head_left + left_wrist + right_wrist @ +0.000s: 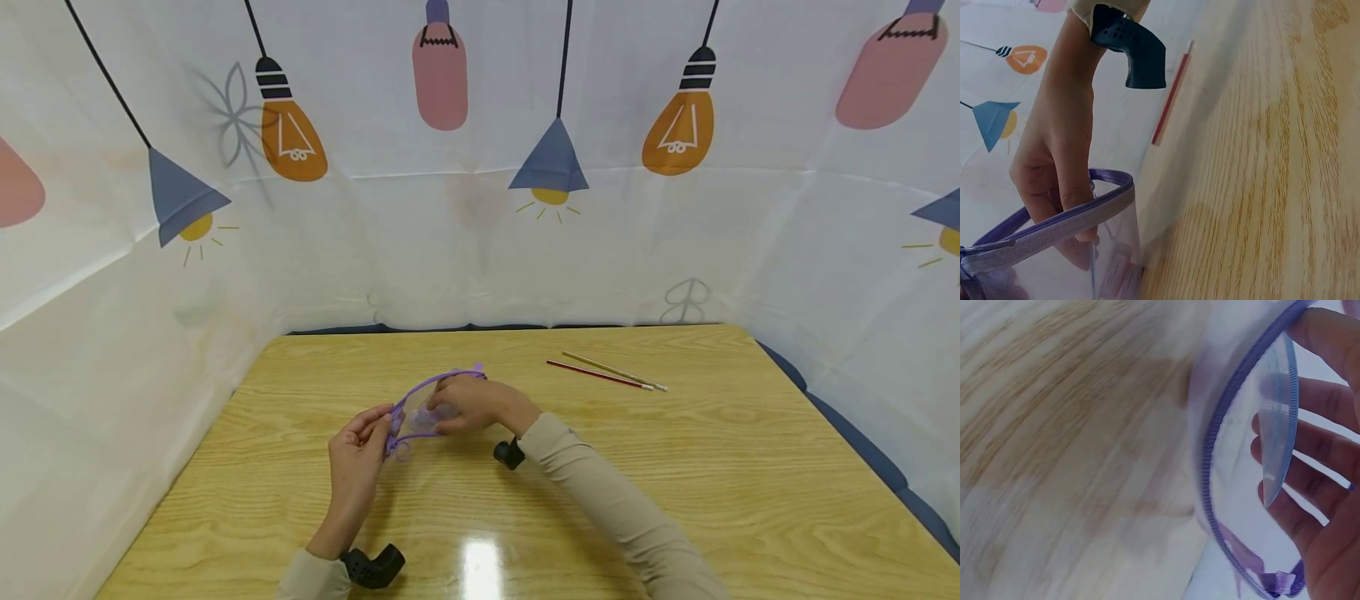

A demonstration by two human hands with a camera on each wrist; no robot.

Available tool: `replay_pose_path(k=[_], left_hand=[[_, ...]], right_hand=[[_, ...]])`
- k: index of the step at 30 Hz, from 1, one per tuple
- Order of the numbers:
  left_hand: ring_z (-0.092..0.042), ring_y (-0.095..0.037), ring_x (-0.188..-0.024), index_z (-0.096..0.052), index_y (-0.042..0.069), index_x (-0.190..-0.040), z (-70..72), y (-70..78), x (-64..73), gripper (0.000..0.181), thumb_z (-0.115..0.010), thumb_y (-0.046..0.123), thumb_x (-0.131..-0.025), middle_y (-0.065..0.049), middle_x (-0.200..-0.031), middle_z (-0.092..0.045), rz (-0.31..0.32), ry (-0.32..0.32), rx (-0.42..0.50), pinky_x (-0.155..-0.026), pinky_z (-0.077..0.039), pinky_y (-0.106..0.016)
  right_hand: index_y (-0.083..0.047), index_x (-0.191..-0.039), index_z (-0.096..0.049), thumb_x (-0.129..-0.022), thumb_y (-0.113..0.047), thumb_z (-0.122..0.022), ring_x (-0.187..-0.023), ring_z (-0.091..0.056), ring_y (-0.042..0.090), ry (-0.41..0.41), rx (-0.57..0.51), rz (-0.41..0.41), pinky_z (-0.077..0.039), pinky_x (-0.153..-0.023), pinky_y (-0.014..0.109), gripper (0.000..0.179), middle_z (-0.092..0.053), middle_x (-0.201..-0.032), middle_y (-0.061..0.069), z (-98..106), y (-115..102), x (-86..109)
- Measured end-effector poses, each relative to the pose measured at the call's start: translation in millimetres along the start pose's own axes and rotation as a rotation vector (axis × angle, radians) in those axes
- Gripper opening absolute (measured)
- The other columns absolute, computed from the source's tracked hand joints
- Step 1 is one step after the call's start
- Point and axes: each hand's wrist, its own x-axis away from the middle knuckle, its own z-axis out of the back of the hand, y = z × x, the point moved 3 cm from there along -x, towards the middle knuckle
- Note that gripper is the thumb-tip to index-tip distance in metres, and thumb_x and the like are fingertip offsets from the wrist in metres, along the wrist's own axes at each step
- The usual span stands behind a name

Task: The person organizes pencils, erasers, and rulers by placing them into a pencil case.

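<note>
A clear mesh pouch (1041,275) with a purple zipper stands unzipped over the table, its mouth spread into a loop. My left hand (358,458) pinches the pouch's purple rim at the left end. Reaching in through the mouth, my right hand (472,406) has its fingertips inside, visible through the mesh in the left wrist view. Between its thumb and fingers is a clear protractor (1279,425) with a curved, blue-marked edge. A small pinkish block (1116,272) lies within the pouch, blurred by the mesh.
A red pencil (596,374) and a gold pencil (611,368) lie on the wooden table (712,483), right of the pouch. A white cloth (480,250) printed with lamps hangs behind and at the sides. Black cameras are strapped to both wrists.
</note>
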Motion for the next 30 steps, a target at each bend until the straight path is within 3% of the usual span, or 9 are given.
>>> replay_pose_path(k=[5, 11, 18, 21, 25, 30], left_hand=[[-0.057, -0.007, -0.059, -0.069, -0.002, -0.110, -0.1, 0.0, 0.5, 0.018, -0.061, 0.006, -0.097, -0.007, -0.086, -0.071, -0.010, -0.001, -0.004, -0.045, -0.043, -0.017], [-0.056, -0.007, -0.059, -0.070, -0.002, -0.109, -0.3, 0.9, 0.7, 0.019, -0.061, 0.009, -0.097, -0.015, -0.088, -0.070, -0.017, -0.003, 0.000, -0.045, -0.042, -0.018], [-0.053, -0.006, -0.055, -0.070, -0.002, -0.109, -0.6, 1.9, 1.8, 0.019, -0.061, 0.009, -0.097, -0.021, -0.089, -0.069, -0.022, -0.003, 0.006, -0.044, -0.041, -0.018], [-0.051, -0.006, -0.053, -0.070, -0.002, -0.109, -0.7, 2.2, 2.1, 0.018, -0.060, 0.008, -0.097, -0.020, -0.087, -0.069, -0.025, 0.000, 0.005, -0.042, -0.039, -0.017], [-0.047, -0.005, -0.050, -0.070, -0.002, -0.110, -0.7, 1.9, 1.9, 0.019, -0.060, 0.008, -0.097, -0.022, -0.086, -0.068, -0.022, 0.003, 0.006, -0.041, -0.036, -0.016], [-0.045, -0.005, -0.048, -0.070, -0.002, -0.110, -0.3, 1.4, 1.4, 0.018, -0.059, 0.007, -0.097, -0.022, -0.084, -0.068, -0.016, 0.005, 0.015, -0.040, -0.035, -0.016]], right_hand=[[-0.006, -0.121, -0.066, -0.096, -0.028, -0.064, -0.109, -0.058, 0.016, 0.013, 0.037, 0.043, -0.042, -0.095, 0.024, 0.034, -0.064, -0.118, 0.006, -3, 1, -1.7], [-0.006, -0.119, -0.067, -0.097, -0.026, -0.062, -0.109, -0.059, 0.014, 0.020, 0.053, 0.068, -0.042, -0.094, 0.022, 0.030, -0.065, -0.117, 0.005, -6, 2, -1.6], [-0.007, -0.108, -0.070, -0.096, -0.017, -0.064, -0.085, -0.061, 0.007, 0.064, 0.076, 0.130, -0.046, -0.076, 0.017, 0.017, -0.068, -0.097, -0.001, -6, -2, 1.5], [-0.010, -0.099, -0.071, -0.096, -0.011, -0.063, -0.073, -0.055, 0.004, 0.082, 0.103, 0.143, -0.042, -0.067, 0.015, 0.008, -0.065, -0.084, -0.005, -7, -4, 2.2], [-0.012, -0.087, -0.067, -0.096, -0.003, -0.060, -0.060, -0.040, 0.003, 0.095, 0.163, 0.140, -0.031, -0.057, 0.016, 0.015, -0.051, -0.068, -0.008, -8, -6, 1.7], [-0.014, -0.086, -0.066, -0.096, -0.001, -0.059, -0.059, -0.036, 0.004, 0.112, 0.208, 0.143, -0.027, -0.056, 0.017, 0.017, -0.047, -0.067, -0.009, -11, -5, 1.1]])
